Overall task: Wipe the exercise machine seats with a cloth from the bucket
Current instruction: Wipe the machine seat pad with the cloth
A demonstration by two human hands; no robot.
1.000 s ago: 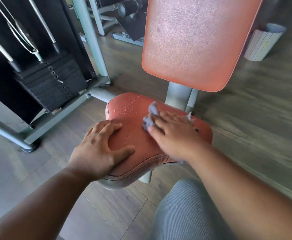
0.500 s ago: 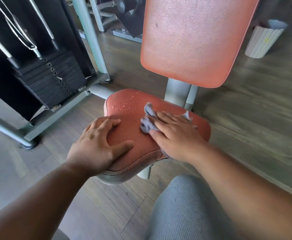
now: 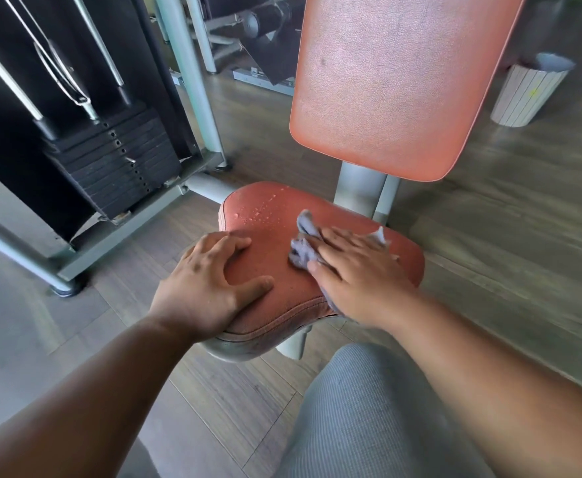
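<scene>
The right hand [image 3: 358, 274] presses a grey cloth [image 3: 303, 246] flat-fingered onto the red seat [image 3: 272, 215]. Beside it, the left hand [image 3: 206, 288] rests spread on the seat's edge, holding nothing.

Grained, droplet-beaded leatherette seat [image 3: 269, 215]

Head view, close, downward over seat [image 3: 272, 236]

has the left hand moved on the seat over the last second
No. The left hand still rests on the near left edge of the seat, thumb spread as before; only the camera shifted.
</scene>
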